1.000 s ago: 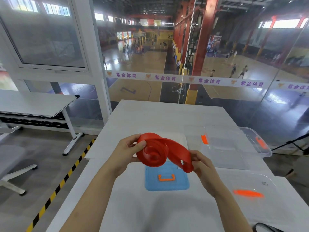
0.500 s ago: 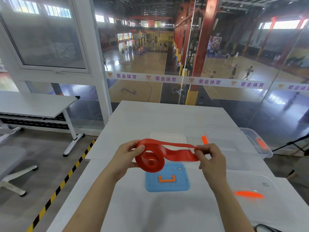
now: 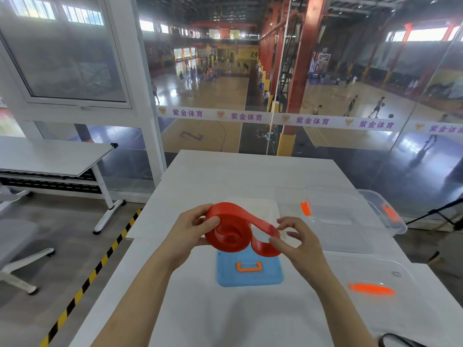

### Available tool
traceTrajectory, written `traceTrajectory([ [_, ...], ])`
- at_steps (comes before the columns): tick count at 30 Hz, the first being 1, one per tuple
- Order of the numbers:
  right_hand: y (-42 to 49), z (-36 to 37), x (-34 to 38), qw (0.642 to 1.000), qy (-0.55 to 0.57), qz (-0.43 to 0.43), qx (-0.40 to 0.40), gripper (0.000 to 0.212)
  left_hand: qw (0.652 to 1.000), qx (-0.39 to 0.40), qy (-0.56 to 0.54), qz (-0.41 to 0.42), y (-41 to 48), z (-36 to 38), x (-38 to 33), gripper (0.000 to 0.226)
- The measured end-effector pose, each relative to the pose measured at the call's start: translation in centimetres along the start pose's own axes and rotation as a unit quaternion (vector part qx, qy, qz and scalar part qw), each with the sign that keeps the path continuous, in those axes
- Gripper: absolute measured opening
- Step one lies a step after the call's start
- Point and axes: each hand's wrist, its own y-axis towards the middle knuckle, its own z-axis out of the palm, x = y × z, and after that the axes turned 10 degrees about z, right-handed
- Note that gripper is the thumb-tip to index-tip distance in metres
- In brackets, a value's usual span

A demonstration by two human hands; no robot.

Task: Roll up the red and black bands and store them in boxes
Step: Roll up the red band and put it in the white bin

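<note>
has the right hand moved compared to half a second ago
Yes. The right hand has dropped lower toward the blue lid, curling the red band's loose end under.

A glass wall (image 3: pixel 325 101) overlooks a basketball court (image 3: pixel 213 96) below. A white-framed window (image 3: pixel 65 58) stands left, above a folding table (image 3: pixel 50 156) on grey floor (image 3: pixel 62 234).

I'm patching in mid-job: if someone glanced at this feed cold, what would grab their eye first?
The red band, half coiled in mid-air above the white table, pinched at the roll by the left hand and at its loose loop by the right hand. Just below it lies a blue lid with an orange handle; to the right stands an open clear box with orange latches.
</note>
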Motion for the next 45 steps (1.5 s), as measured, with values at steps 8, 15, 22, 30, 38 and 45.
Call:
traceTrajectory([
  [8,0.4,1.8,2.8,0.992,0.074,-0.002,0.1,0.031,0.999,0.049,0.019,0.005,-0.1,1.6,-0.5,0.032],
  [15,0.6,1.7,2.7,0.99,0.118,0.01,0.076,0.031,0.998,0.06,-0.008,0.002,-0.1,1.3,-0.6,0.035],
  [22,0.7,2.2,3.0,0.99,0.113,0.008,0.083,0.033,0.998,0.053,-0.016,-0.001,0.1,1.1,-0.7,0.044],
  [30,0.5,2.5,3.7,0.99,0.135,0.001,0.049,0.029,0.997,0.071,0.008,-0.021,0.3,0.5,-0.8,0.033],
  [38,1.0,2.7,2.9,0.987,0.155,0.019,0.043,0.029,1.0,0.026,0.004,0.009,0.5,0.9,-0.6,0.037],
  [45,0.9,3.6,2.4,0.975,0.212,0.051,0.032,0.032,0.991,-0.063,-0.119,0.001,0.8,1.4,0.0,0.029],
])
